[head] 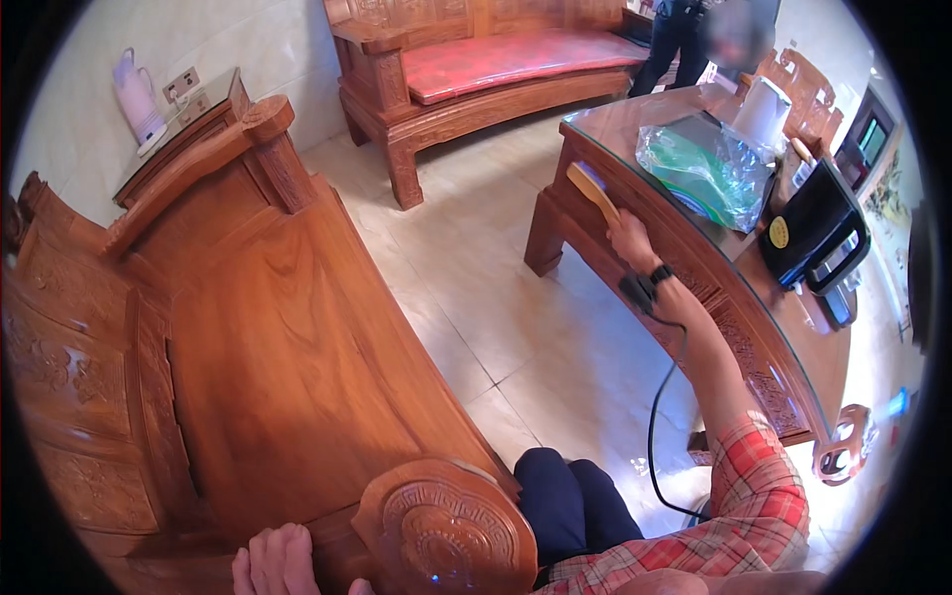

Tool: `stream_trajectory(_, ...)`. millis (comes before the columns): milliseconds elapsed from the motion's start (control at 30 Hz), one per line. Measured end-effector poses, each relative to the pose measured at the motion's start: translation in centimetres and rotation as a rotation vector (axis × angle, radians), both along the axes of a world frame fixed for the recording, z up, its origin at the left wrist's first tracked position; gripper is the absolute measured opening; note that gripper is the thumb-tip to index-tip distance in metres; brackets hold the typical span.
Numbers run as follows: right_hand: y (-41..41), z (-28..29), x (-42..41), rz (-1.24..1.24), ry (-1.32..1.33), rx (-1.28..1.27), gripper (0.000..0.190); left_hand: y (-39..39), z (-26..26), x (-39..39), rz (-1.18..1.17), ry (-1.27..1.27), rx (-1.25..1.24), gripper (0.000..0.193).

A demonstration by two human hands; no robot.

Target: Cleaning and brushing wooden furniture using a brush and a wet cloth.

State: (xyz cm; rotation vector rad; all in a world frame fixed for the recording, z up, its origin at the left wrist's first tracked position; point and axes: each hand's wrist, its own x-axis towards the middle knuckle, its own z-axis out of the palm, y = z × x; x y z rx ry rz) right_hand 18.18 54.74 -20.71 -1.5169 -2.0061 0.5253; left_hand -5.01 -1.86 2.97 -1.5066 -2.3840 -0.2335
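Observation:
My right hand [632, 242] grips the handle of a wooden brush [593, 192]. The brush's bristle end points away from me, close to the carved side of a wooden tea table [587, 230]; contact cannot be made out. A black watch is on that wrist, and below it hangs a dark device [637, 291] on a black cable [653, 428]. At the bottom edge my left hand [279, 561] lies at the armrest [446, 528] of a carved wooden bench [297, 320]. Its fingers are close together and its palm is hidden.
On the glass-topped table lie a clear plastic bag with green contents [706, 171], a black kettle [811, 223] and a white container [762, 111]. A red-cushioned bench [513, 63] stands at the back, near a standing person [673, 44]. A pink thermos [137, 97] stands on a side cabinet [186, 123].

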Motion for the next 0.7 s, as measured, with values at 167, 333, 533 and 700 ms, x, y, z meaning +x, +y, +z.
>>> stream_trajectory(167, 1.8, -2.3, -3.0, -0.016, 0.043, 0.002, 0.023, 0.1, 0.0, 0.3, 0.006, 0.004, 0.010, 0.045)
stream_trajectory(333, -4.5, -3.5, 1.9, 0.002, 0.187, -0.036, 0.021, 0.0, 0.1, 0.4, 0.020, 0.009, 0.033, 0.045)
stream_trajectory(533, -7.0, -2.7, 6.4, -0.016, 0.395, -0.028, 0.024, 0.1, 0.0, 0.0, 0.007, 0.028, 0.026, 0.044)
stream_trajectory(700, -1.4, 3.1, 1.4, 0.044, 0.279, -0.038, 0.025, 0.2, 0.0, -0.2, 0.006, 0.004, 0.018, 0.044)
